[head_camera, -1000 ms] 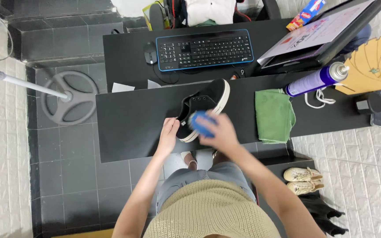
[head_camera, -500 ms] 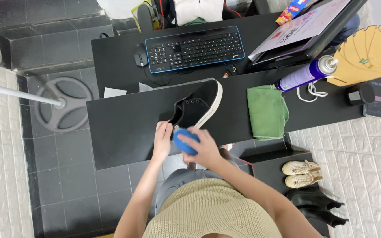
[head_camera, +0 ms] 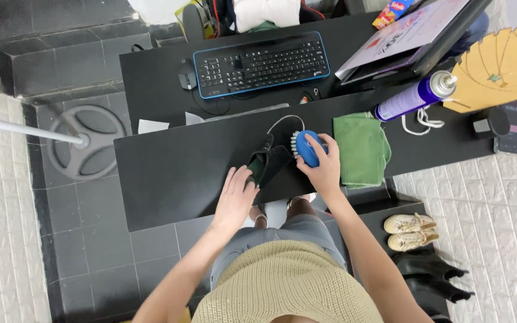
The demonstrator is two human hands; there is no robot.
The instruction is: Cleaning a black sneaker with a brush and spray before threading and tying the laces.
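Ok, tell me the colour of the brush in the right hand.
Blue brush with pale bristles, clearest in the head view.

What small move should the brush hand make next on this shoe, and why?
Probably a short stroke along the shoe's side. The right hand grips the blue brush with its bristles against the black shoe, which stands tipped on its side, while the left hand braces the near end on the black table.
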